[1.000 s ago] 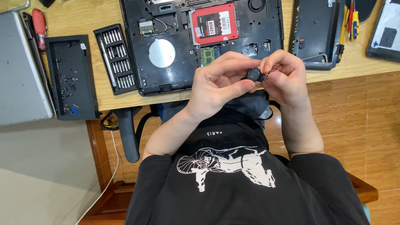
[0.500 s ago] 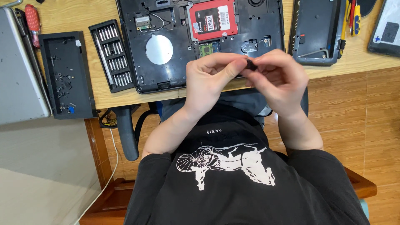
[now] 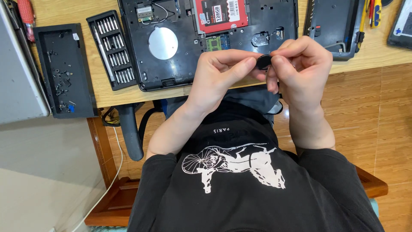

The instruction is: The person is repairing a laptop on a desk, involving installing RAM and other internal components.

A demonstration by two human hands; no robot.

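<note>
Both my hands meet over the near edge of the wooden desk (image 3: 107,92). My left hand (image 3: 223,71) and my right hand (image 3: 300,64) pinch a small flat black round part (image 3: 263,62) between their fingertips. Just beyond them lies an opened black laptop base (image 3: 171,64), bottom up, showing a red drive (image 3: 221,15), a green memory stick (image 3: 216,43) and a round silver disc (image 3: 163,43). Most of the small part is hidden by my fingers.
Left of the laptop lie a black screwdriver bit set (image 3: 112,49) and a black tray with loose screws (image 3: 64,71). A grey laptop lid (image 3: 17,73) is at far left, a black cover panel (image 3: 334,25) at upper right, and a red-handled screwdriver (image 3: 26,13) at top left.
My hands have stayed together on the small black part and shifted slightly, turning it between the fingertips. The view has drifted a little.
</note>
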